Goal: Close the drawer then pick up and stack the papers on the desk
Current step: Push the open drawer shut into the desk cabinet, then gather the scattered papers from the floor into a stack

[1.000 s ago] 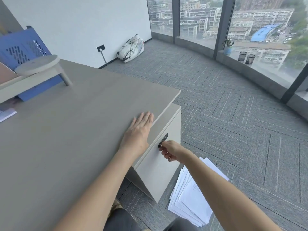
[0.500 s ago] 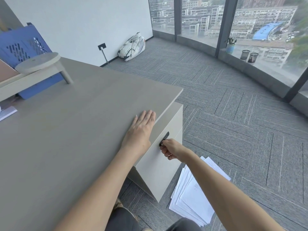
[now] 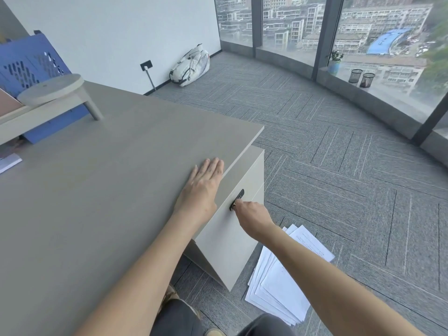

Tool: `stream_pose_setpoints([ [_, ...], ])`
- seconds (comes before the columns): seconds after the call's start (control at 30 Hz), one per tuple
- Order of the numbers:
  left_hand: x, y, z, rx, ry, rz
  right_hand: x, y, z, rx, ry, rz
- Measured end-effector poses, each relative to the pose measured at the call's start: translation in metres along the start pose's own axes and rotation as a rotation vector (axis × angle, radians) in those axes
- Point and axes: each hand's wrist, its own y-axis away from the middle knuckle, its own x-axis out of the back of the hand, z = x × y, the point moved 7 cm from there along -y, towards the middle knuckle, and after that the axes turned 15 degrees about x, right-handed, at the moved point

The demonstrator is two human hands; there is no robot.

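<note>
The pale drawer (image 3: pixel 232 241) under the desk's right end sticks out a little from beneath the top. My right hand (image 3: pixel 252 218) is closed, its fingers on the black handle (image 3: pixel 237 198) of the drawer front. My left hand (image 3: pixel 202 190) lies flat, fingers together, on the grey desk (image 3: pixel 97 202) near its right edge, holding nothing. A fanned heap of white papers (image 3: pixel 283 282) lies on the carpet to the right of the drawer unit, partly hidden by my right forearm.
A small round-topped wooden stand (image 3: pixel 52 93) and a blue perforated crate (image 3: pixel 29 69) sit at the desk's far left. A white bag (image 3: pixel 191 65) leans on the wall. Two mesh cups (image 3: pixel 361 77) and a potted plant (image 3: pixel 334 61) stand on the window ledge.
The drawer has slid further in under the desk top with my right hand on its handle. My left hand has stayed flat on the desk.
</note>
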Motion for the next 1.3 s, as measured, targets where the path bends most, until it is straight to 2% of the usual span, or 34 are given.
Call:
stream_pose_setpoints([
  [0.1, -0.002, -0.001, -0.001, 0.003, -0.003, 0.001, 0.001, 0.001, -0.006, 0.046, 0.139, -0.037],
  [0.27, -0.003, 0.000, -0.003, 0.000, -0.013, -0.004, 0.003, 0.001, -0.009, 0.038, 0.185, -0.047],
  [0.5, -0.003, 0.001, -0.004, 0.027, 0.054, -0.023, 0.008, 0.000, -0.005, -0.074, 0.051, -0.036],
  [0.6, 0.002, 0.004, -0.005, 0.058, 0.155, -0.051, 0.018, 0.004, -0.008, -0.089, 0.049, -0.032],
  [0.73, 0.015, 0.022, -0.001, 0.167, 0.447, -0.061, 0.038, 0.020, -0.013, -0.086, 0.023, 0.007],
  [0.8, 0.019, 0.035, 0.008, 0.181, 0.517, -0.049, 0.050, 0.033, -0.013, -0.102, 0.012, 0.022],
  [1.03, 0.025, 0.078, 0.048, 0.135, 0.527, -0.015, 0.100, 0.104, -0.012, -0.160, 0.013, 0.076],
  [1.3, 0.032, 0.116, 0.094, 0.160, 0.657, -0.066, 0.159, 0.210, -0.004, -0.223, 0.032, 0.127],
])
